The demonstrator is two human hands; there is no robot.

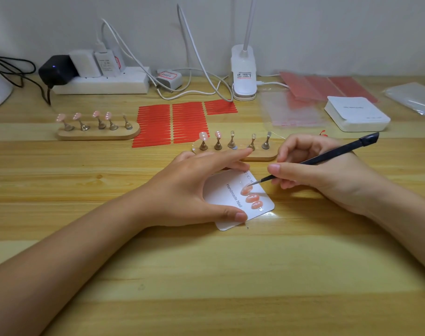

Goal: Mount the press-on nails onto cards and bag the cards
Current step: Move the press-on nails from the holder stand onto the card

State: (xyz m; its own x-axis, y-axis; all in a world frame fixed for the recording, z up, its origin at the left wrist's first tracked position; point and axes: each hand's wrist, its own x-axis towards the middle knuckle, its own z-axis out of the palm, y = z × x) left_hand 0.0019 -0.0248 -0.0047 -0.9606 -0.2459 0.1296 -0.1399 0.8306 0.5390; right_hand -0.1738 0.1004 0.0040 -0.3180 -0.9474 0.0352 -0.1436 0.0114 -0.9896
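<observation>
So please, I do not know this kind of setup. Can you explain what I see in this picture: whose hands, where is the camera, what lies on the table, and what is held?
There is no machine here: a person works with two bare hands, and the single camera sits on that person's head, looking forward and down. On the light wooden table lies a white card printed "Handmade Nail" with three pink press-on nails already on it. The left hand rests on the card, fingers straight. The right hand holds dark thin tweezers, their tip by the uppermost nail. Behind stand two wooden nail stands with metal pegs: the near one carries two nails, the far one four. Further back are red adhesive strips, clear plastic bags and a stack of white cards.
</observation>
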